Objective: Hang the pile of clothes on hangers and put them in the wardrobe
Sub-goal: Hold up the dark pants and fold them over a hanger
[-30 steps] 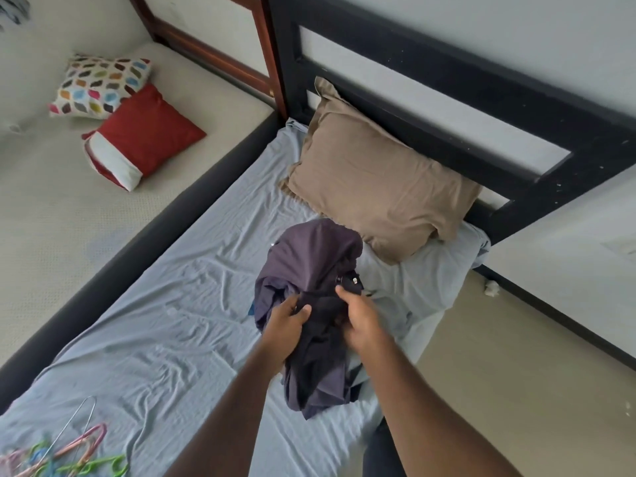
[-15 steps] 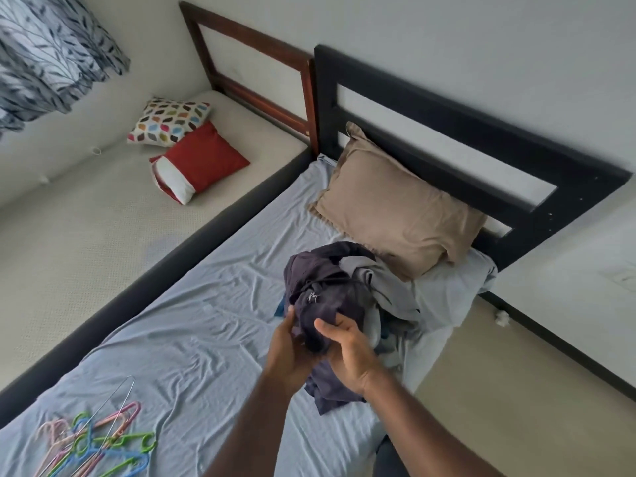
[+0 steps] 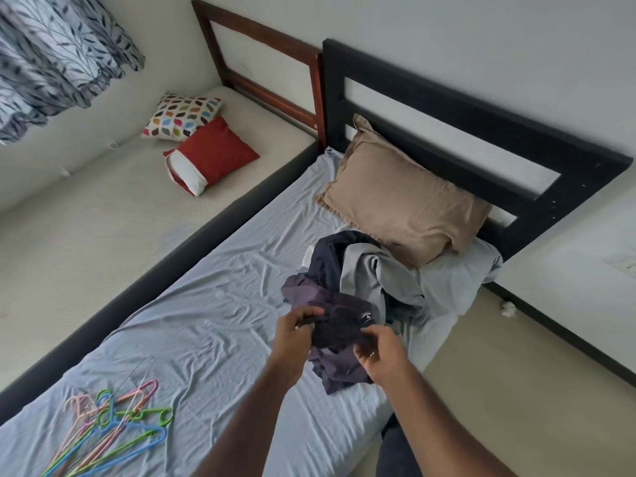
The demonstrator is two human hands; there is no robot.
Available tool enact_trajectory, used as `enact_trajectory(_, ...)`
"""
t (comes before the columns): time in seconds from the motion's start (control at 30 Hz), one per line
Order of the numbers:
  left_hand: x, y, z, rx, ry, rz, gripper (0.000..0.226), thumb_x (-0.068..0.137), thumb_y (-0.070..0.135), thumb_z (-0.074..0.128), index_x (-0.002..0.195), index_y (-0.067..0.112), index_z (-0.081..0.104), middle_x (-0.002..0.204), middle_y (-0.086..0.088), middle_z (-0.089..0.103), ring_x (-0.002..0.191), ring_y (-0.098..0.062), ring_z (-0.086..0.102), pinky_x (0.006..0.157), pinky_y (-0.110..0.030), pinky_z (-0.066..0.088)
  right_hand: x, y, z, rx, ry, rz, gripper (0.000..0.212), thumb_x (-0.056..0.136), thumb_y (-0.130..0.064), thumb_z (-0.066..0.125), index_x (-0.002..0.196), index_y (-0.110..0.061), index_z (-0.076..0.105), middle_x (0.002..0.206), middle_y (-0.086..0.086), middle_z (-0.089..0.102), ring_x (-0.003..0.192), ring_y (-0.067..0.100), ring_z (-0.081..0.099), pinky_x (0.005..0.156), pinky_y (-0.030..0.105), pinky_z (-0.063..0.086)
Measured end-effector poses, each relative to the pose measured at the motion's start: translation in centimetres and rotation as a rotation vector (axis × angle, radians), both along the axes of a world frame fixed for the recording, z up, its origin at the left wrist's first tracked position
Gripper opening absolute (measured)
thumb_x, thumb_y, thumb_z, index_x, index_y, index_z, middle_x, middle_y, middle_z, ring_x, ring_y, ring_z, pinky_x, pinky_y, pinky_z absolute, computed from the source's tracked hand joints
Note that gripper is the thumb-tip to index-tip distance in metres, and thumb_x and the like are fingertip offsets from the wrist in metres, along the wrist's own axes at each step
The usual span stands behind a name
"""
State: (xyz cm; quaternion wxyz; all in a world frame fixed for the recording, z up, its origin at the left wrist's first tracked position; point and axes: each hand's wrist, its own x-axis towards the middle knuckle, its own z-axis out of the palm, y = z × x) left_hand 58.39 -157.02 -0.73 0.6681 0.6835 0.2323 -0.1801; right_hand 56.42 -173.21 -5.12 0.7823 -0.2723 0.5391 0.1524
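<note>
A dark purple garment point(image 3: 339, 327) with a small white label print is held up over the bed's near side. My left hand point(image 3: 296, 333) pinches its left edge and my right hand point(image 3: 380, 352) grips its right edge. Behind it a pile of clothes point(image 3: 364, 270) lies on the pale blue sheet point(image 3: 206, 304), with a navy piece and a grey piece on top. Several coloured plastic hangers point(image 3: 113, 428) and a wire one lie on the sheet at the lower left. No wardrobe is in view.
A tan pillow point(image 3: 402, 197) leans on the black headboard point(image 3: 481, 132). A second bed to the left carries a red cushion point(image 3: 213, 154) and a patterned cushion point(image 3: 182, 115). A curtain point(image 3: 55, 53) hangs at upper left. Beige floor point(image 3: 516, 390) lies to the right.
The view has tilted up and left. My hands have drawn the purple garment down and toward me, off the pile, and spread apart along its edge; the grey and navy clothes now show.
</note>
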Motion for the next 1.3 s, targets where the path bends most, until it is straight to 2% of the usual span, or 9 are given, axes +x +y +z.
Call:
enact_trajectory(0.2,2.6,2.6,7.1,-0.056,-0.216,-0.148,0.045,0.09,-0.02,0.036,0.105,0.014,0.062,0.108,-0.02,0.068,0.089,-0.026,0.066,0.063,-0.027,0.054,1.9,2.7,1.0,0.147,-0.112,0.044,0.017,0.091,0.001,0.049,0.078,-0.003,0.06,0.064,0.013,0.066,0.067,0.026,0.06,0.067,0.036,0.051)
enact_trajectory(0.33,2.6,4.2,11.1,0.088,-0.397,-0.194,0.035,0.101,-0.009,0.039,0.112,0.014,0.063,0.095,-0.006,0.071,0.083,-0.017,0.065,0.07,-0.026,0.053,3.0,4.2,2.7,0.227,-0.21,-0.164,0.022,0.073,-0.001,0.045,0.059,-0.001,0.062,0.073,0.016,0.065,0.074,0.035,0.062,0.082,0.046,0.051)
enact_trajectory(0.4,2.3,5.1,12.9,0.175,-0.494,-0.137,0.027,0.104,0.001,0.044,0.109,0.016,0.065,0.088,0.006,0.07,0.08,-0.01,0.063,0.07,-0.022,0.051,3.6,4.9,3.2,0.282,-0.253,-0.165,0.019,0.071,-0.004,0.053,0.075,0.001,0.071,0.087,0.019,0.07,0.083,0.037,0.067,0.089,0.047,0.052)
enact_trajectory(0.53,1.5,6.8,17.3,0.326,-0.612,-0.127,0.02,0.103,0.009,0.053,0.114,0.02,0.067,0.09,0.001,0.07,0.077,-0.003,0.063,0.069,-0.017,0.051,3.8,7.3,2.7,0.278,-0.233,0.028,0.026,0.091,0.007,0.045,0.08,0.003,0.068,0.07,0.015,0.072,0.06,0.028,0.072,0.059,0.038,0.063)
enact_trajectory(0.63,1.6,10.2,18.7,0.589,-0.545,-0.175,0.027,0.089,0.018,0.076,0.113,0.028,0.068,0.093,0.012,0.07,0.081,-0.001,0.066,0.069,-0.016,0.05,3.5,7.1,3.0,0.064,-0.286,0.166,0.025,0.102,-0.002,0.038,0.086,-0.007,0.056,0.064,0.005,0.072,0.058,0.017,0.071,0.056,0.03,0.06)
enact_trajectory(0.77,1.0,16.3,17.5,0.999,-0.385,-0.24,0.014,0.081,0.02,0.082,0.078,0.029,0.072,0.073,0.007,0.064,0.081,-0.019,0.061,0.069,-0.029,0.039,6.5,4.4,5.1,-0.618,-0.301,0.393,0.007,0.085,-0.009,0.065,0.088,-0.016,0.065,0.093,0.011,0.07,0.08,0.03,0.066,0.055,0.039,0.058)
enact_trajectory(0.97,-1.5,19.0,12.1,1.087,-0.307,-0.121,0.01,0.091,0.026,0.071,0.095,0.018,0.077,0.086,-0.008,0.073,0.088,-0.034,0.067,0.069,-0.033,0.041,9.4,2.4,13.3,-1.434,-0.558,1.164,0.063,0.077,0.002,0.071,0.125,-0.016,0.034,0.089,0.002,0.052,0.083,0.027,0.054,0.073,0.035,0.044)
enact_trajectory(1.17,-1.5,19.5,10.6,0.894,-0.252,-0.232,0.01,0.089,0.022,0.074,0.08,0.023,0.071,0.075,-0.003,0.068,0.074,-0.025,0.064,0.063,-0.03,0.045,8.4,0.9,13.6,-1.344,-0.642,1.466,0.071,0.079,0.011,0.059,0.131,-0.03,0.033,0.088,0.004,0.063,0.076,0.017,0.062,0.067,0.036,0.054)
enact_trajectory(1.3,-1.9,20.1,10.3,0.801,-0.231,-0.333,0.013,0.087,0.022,0.078,0.075,0.018,0.073,0.067,0.002,0.065,0.064,-0.015,0.058,0.054,-0.025,0.043,8.6,0.9,14.2,-1.256,-0.612,1.237,0.072,0.071,-0.029,0.092,0.122,-0.024,0.042,0.106,0.007,0.064,0.092,0.023,0.064,0.071,0.036,0.052)
